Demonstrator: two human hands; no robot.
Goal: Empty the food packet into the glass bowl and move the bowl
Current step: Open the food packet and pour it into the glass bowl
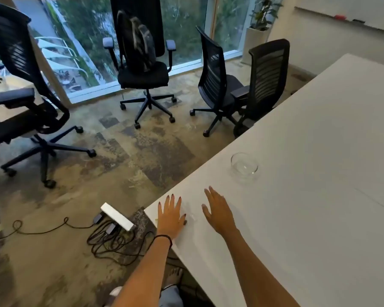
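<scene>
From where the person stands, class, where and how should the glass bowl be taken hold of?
Probably by its outer wall, just under the rim, coming from the near side with the right hand. The glass bowl stands upright and empty on the white table, with no handle, its round smooth sides clear all round. The left hand could cup the opposite side.

1. The glass bowl (pixel 244 166) is sitting upright and empty near the white table's left edge.
2. A clear, hard-to-make-out food packet (pixel 192 214) is lying flat at the near corner.
</scene>
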